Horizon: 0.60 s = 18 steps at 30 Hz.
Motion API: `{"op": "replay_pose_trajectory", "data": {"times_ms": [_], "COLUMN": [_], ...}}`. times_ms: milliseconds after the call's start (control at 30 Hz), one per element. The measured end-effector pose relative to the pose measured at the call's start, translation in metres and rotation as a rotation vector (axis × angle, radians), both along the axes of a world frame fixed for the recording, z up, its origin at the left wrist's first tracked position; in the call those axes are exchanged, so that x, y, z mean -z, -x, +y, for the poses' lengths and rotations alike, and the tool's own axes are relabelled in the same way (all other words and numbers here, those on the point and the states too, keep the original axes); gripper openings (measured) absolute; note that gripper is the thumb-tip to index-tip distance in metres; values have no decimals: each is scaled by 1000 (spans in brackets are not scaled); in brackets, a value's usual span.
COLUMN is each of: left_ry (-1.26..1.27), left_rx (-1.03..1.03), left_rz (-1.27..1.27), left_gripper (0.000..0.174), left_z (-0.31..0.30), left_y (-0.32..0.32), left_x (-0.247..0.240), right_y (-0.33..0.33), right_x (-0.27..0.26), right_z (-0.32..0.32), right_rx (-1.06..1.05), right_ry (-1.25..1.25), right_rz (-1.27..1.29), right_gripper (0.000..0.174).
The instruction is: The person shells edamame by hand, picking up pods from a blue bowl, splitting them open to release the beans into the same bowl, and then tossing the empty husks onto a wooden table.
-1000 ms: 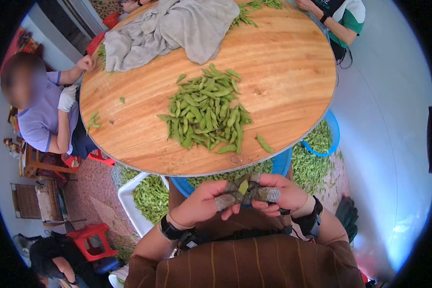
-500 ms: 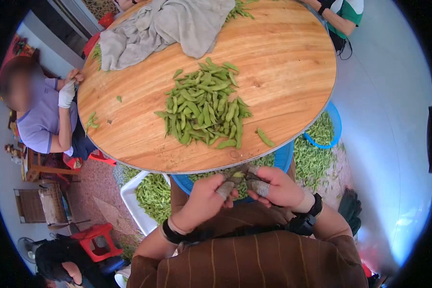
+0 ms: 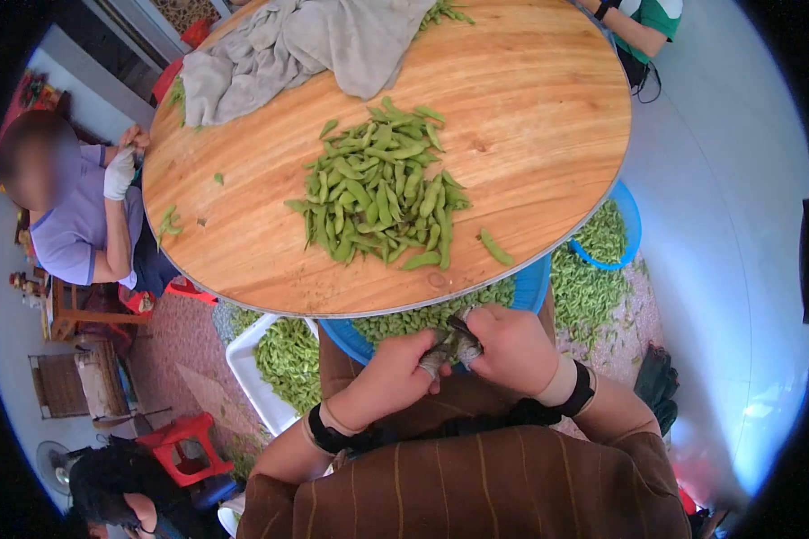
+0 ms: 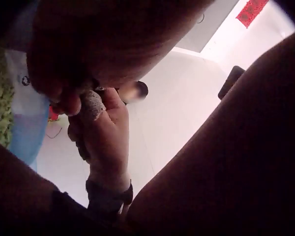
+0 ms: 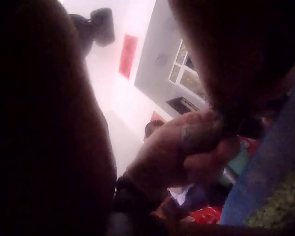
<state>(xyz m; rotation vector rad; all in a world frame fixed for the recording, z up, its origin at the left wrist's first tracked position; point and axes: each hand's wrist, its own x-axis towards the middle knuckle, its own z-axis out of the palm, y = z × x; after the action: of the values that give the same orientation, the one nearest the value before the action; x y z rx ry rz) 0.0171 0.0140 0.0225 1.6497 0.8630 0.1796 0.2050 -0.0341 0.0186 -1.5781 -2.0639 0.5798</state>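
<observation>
My left hand and right hand meet over a blue tub of shelled green beans. Both have curled fingers and pinch a soybean pod between them; the pod itself is mostly hidden by the fingers. Grey wraps cover some thumb and finger ends. In the dim left wrist view the right hand shows with its wrapped thumb close to the left fingers. Ahead on the table lies a pile of green soybean pods, with a single pod off to its right.
The round wooden table has its edge just beyond my hands. A grey cloth lies at its far side. A white bin and a blue basket hold pods on the floor. A person sits at the left.
The green pod, plain between the fingertips a second ago, is now hidden. My hands have turned knuckles-up and moved slightly forward. The person at the left brought both hands together.
</observation>
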Motion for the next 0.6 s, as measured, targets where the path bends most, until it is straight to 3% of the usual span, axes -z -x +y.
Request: {"op": "replay_pose_trajectory", "data": {"times_ms": [100,167,200,267,300,367,400,433,500,600], "left_ry": [73,-401,-400,-483,-498,-243,97,85,375,463], "left_rx": [-137,-51,-51,-14,-15,105,120,118,171,132], "left_rz": [57,215,215,115,111,-132,-85,-87,-313,-360], "left_gripper": [6,9,9,12,12,5,4,4,9,10], "left_z": [2,4,3,1,1,6,8,8,7,8], "left_y": [11,18,17,13,12,13,14,15,17,19], "left_x": [5,10,10,7,5,-3,-15,-14,-9,-6], "right_y": [-4,-5,-3,0,0,-2,-5,-7,-10,-10], "right_x": [0,-4,-3,3,6,10,-9,-9,-5,3], "right_z": [-3,-6,-6,-4,-3,3,6,8,9,11], "right_rx": [14,82,82,-57,-57,-127,-62,-67,-210,-196], "right_ry": [55,86,87,-9,-25,232,726,716,1085,1119], "right_rz": [-128,-197,-197,87,83,376,632,627,1199,1300], "right_gripper": [25,23,23,22,22,26,28,28,26,23]}}
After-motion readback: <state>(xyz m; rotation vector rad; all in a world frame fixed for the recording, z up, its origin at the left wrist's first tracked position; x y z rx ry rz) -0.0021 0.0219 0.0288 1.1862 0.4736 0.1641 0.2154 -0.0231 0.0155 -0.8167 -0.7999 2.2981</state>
